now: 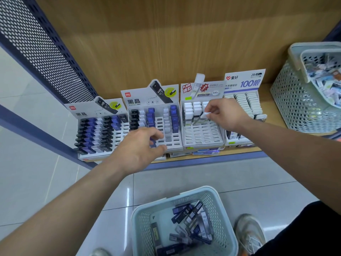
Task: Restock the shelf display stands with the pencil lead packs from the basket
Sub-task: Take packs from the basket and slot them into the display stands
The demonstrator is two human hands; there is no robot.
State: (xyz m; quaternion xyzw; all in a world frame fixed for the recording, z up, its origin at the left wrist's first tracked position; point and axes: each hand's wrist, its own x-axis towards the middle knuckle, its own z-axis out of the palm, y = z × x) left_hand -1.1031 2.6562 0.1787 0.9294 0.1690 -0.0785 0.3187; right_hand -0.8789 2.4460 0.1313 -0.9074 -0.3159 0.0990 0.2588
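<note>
My right hand [226,115] pinched a white-capped clear lead pack [202,116] over the third white cardboard display stand [203,135]. My left hand [142,146] curled round a blue lead pack [152,143] at the second stand [175,145]. More dark packs [186,213] lay in the pale-green perforated plastic basket [142,218] on the floor.

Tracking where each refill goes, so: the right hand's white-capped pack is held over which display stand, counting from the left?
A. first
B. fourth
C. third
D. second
C: the right hand pinches the white-capped pack over the third stand, the white one with mostly empty slots; the left hand holds a blue pack at the second stand.
</note>
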